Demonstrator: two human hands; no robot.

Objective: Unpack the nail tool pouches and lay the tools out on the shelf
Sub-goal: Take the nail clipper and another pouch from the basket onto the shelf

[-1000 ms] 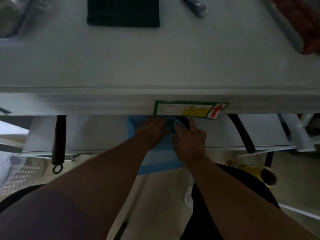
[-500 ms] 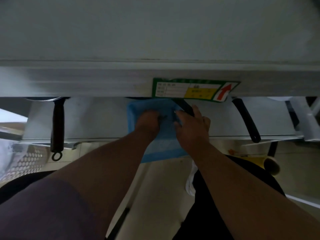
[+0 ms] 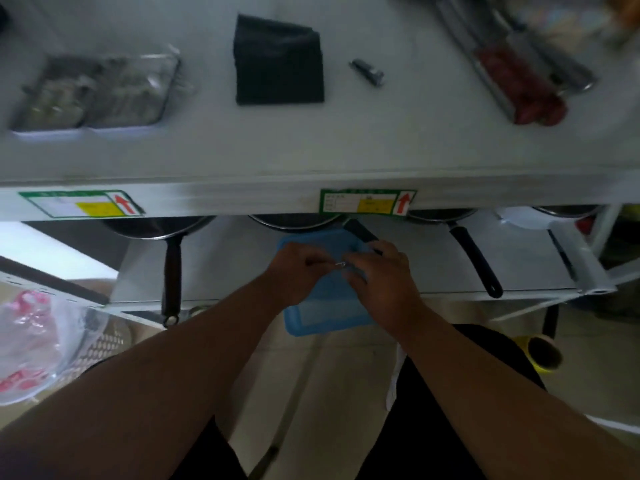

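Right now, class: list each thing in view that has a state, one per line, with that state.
Left hand: pinching a small metal tool.
Right hand: fingers curled on the same tool.
Metal tool: held between both hands, over the tray.
Blue tray: on the lower shelf, overhanging its edge.
Black pouch: flat on the top shelf.
Clipper: lying beside the pouch.

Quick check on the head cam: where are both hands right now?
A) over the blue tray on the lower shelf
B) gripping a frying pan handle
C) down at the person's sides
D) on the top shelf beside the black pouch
A: the left hand and right hand meet over the blue tray below the top shelf, pinching a small metal tool between them; the black pouch lies untouched above.
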